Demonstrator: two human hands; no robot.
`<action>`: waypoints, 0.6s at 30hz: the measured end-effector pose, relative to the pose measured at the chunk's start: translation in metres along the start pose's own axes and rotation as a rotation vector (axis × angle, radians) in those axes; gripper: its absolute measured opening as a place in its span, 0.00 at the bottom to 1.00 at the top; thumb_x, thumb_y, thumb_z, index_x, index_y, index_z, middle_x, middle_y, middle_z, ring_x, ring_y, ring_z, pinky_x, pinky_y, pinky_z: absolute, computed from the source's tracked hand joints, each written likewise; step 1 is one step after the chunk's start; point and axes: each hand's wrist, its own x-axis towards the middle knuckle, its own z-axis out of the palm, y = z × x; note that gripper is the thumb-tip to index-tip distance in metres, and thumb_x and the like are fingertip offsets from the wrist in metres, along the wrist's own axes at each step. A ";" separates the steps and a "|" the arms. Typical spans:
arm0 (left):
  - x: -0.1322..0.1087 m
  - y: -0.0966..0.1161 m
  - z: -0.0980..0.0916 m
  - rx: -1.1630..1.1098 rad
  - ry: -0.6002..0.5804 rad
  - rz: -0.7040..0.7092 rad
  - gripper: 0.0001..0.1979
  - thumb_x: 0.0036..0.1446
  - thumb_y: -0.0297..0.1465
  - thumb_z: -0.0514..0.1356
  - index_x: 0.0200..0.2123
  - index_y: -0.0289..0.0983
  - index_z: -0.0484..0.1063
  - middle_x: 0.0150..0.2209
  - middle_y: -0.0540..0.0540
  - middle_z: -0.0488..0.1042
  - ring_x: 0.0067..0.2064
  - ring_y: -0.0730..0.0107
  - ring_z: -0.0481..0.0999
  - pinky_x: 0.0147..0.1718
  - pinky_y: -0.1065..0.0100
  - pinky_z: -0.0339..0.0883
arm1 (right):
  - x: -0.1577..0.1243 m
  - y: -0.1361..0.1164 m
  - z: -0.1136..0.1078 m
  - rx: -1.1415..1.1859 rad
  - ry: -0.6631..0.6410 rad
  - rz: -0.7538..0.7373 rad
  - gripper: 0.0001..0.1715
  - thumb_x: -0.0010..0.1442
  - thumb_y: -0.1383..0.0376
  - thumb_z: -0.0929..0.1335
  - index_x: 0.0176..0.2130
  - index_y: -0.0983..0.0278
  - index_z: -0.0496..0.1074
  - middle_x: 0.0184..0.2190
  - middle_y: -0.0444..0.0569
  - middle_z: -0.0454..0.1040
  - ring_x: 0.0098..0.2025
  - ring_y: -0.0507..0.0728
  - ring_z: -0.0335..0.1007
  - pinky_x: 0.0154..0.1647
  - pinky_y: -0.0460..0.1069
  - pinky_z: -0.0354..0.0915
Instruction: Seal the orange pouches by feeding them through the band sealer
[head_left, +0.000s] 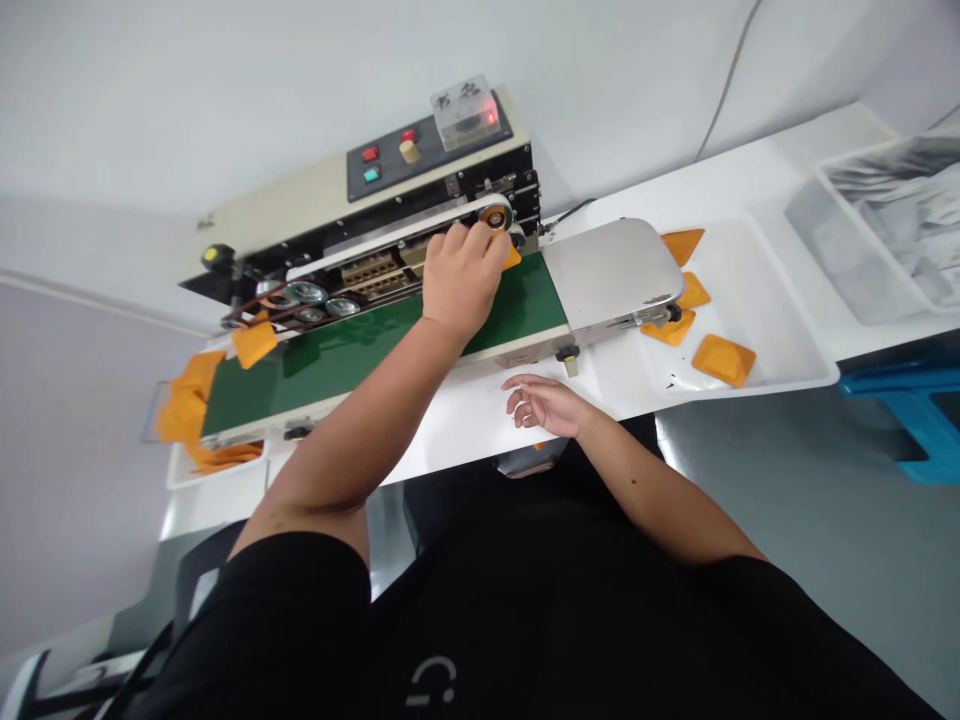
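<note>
My left hand point(465, 275) is closed at the roller end of a band sealing machine point(300, 215), above its green conveyor belt point(330, 350). A small orange pouch point(513, 257) pokes out beyond its fingers; the rest is hidden by the hand. Another orange pouch point(255, 344) is at the machine's left end, beside the belt. My right hand point(551, 405) hovers in front of the machine near the table edge, palm turned up. Its fingers are loosely curled and apart, holding nothing.
A white tray point(795, 345) on the right has several orange pouches. Behind it stands a clear bin point(847, 250) of packets. More orange pouches point(184, 405) pile up past the belt's left end, over a white box point(180, 470). A blue stool point(892, 400) is at right.
</note>
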 end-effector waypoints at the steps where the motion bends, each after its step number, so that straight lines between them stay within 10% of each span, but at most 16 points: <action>1: -0.005 0.002 -0.005 -0.010 0.010 -0.005 0.16 0.75 0.42 0.61 0.58 0.40 0.72 0.51 0.36 0.78 0.60 0.42 0.75 0.60 0.45 0.67 | 0.000 0.001 -0.001 0.004 0.003 -0.004 0.19 0.73 0.56 0.73 0.56 0.64 0.74 0.38 0.52 0.84 0.32 0.56 0.84 0.31 0.47 0.78; 9: -0.124 0.072 -0.053 0.019 0.017 -0.032 0.16 0.73 0.35 0.64 0.62 0.43 0.76 0.46 0.40 0.83 0.46 0.53 0.79 0.46 0.53 0.65 | -0.008 0.005 -0.001 0.023 0.028 -0.070 0.20 0.69 0.55 0.76 0.54 0.64 0.76 0.37 0.51 0.84 0.32 0.55 0.83 0.32 0.47 0.77; 18: -0.260 0.106 -0.034 -0.260 -0.095 -0.110 0.10 0.71 0.28 0.65 0.54 0.39 0.77 0.38 0.43 0.85 0.36 0.60 0.81 0.39 0.58 0.74 | -0.105 -0.019 0.020 -0.609 -0.039 -0.180 0.22 0.71 0.52 0.76 0.55 0.63 0.81 0.43 0.55 0.83 0.44 0.57 0.82 0.46 0.52 0.79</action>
